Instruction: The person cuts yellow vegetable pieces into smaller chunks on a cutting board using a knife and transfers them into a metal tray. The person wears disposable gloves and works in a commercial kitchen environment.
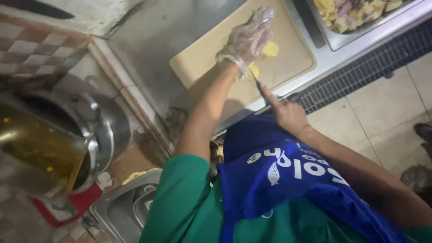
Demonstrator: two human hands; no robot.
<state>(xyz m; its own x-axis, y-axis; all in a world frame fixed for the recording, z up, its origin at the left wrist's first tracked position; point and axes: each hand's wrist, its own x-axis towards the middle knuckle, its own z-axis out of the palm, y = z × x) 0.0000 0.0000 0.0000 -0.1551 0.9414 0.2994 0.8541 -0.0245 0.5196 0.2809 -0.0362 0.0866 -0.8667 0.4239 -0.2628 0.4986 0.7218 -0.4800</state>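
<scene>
Potato (271,48) under gloved left hand (249,38), fingers spread flat, pinning it to board (202,58). Another slice (254,70) near wrist, by knife (258,83) tip. Right hand (288,112) closed round handle, forefinger along blade. Pale smooth board on steel counter (157,40), bare to left; tray (355,33) far right, grate (360,72) at edge.
</scene>
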